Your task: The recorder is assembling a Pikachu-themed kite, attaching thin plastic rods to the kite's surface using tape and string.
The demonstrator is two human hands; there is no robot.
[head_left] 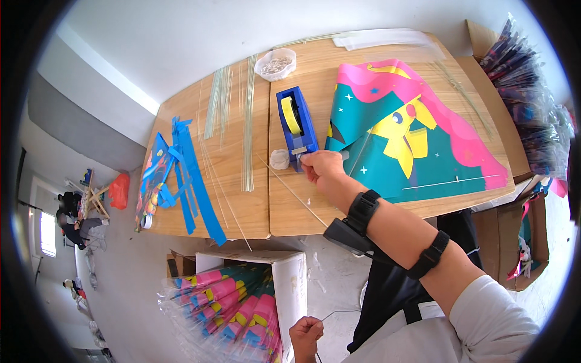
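Note:
My right hand (322, 166) reaches over the table to the front end of a blue tape dispenser (305, 136). Its fingers are pinched together at the cutting edge, on the end of the tape; the tape itself hardly shows. A yellow-cored roll (291, 116) sits in the dispenser. Right beside lies a pink and teal kite sheet (387, 163) with a yellow cartoon figure, its left part folded over. Low in the picture, off the table, my left hand (305, 336) is closed. A thin dark line runs by its fingertips; whether they hold it is unclear.
Thin rods (249, 121) and blue strips (196, 181) lie on the table's left half. A bowl of small parts (276, 64) and a small round tub (279, 159) stand near the dispenser. Below, a box (290, 290) holds packed colourful bundles. Cartons (508, 224) stand at right.

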